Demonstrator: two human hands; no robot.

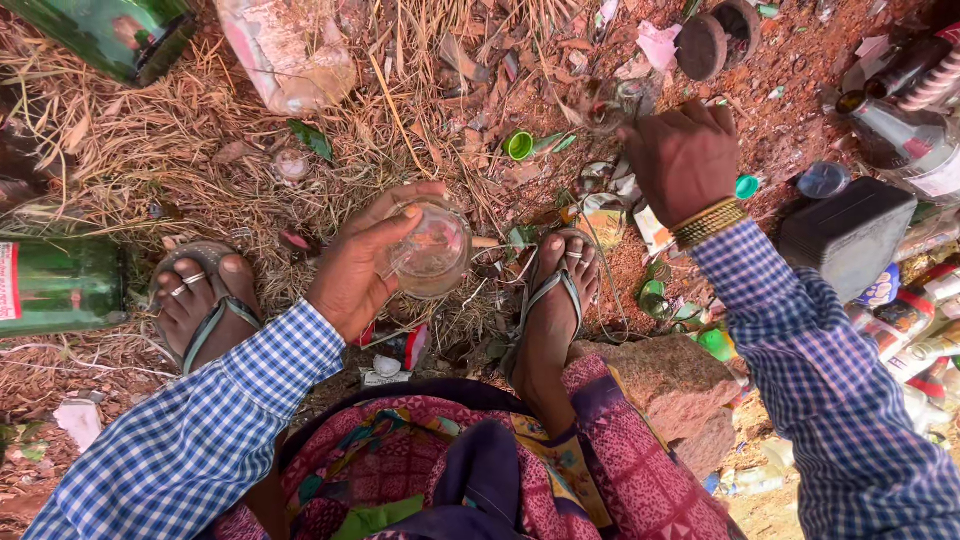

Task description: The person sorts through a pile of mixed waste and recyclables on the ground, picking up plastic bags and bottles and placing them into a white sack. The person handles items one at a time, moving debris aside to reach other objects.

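Observation:
My left hand (362, 262) grips a small clear glass bottle (432, 250), dusty inside, held just above the ground between my two sandalled feet. My right hand (683, 155) reaches forward with closed fingers over a small clear glass piece (612, 108) on the red soil; whether it holds that piece is hidden by the fingers. Gold bangles (708, 222) ring the right wrist. Both sleeves are blue checked cloth.
Green glass bottles lie at the left (60, 284) and top left (110, 35). A pile of clear bottles (915, 140) and a dark box (848, 235) fill the right side. Green caps (519, 146), dry straw, paper scraps and a red stone (670, 380) surround my feet.

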